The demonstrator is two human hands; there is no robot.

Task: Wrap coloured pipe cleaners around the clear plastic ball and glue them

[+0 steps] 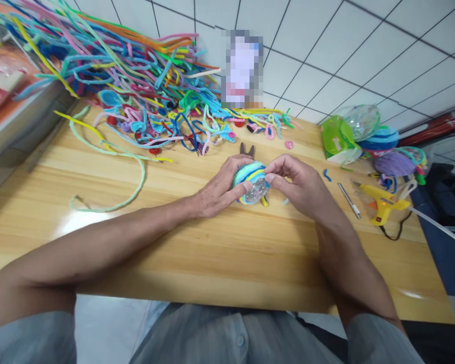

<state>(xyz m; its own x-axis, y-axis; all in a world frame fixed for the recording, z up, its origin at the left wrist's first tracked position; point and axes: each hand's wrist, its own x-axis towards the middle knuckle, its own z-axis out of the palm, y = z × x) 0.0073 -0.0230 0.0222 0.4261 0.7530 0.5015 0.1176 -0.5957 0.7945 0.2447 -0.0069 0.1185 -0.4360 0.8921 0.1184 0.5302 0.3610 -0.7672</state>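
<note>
Head view: pipe cleaners (136, 76) heaped along table's (212, 258) far edge; pliers (247, 150) just beyond ball (250, 183), knife (349, 201) and glue gun (382, 201) to its right. Ball low over table, between hands. Left hand (227, 188): fingers spread, gripping its left side. Right hand (293, 182): thumb and fingertips pinched at its right side; whether anything between them, cannot tell.

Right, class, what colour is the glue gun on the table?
The glue gun is yellow, seen best in the head view.
</note>
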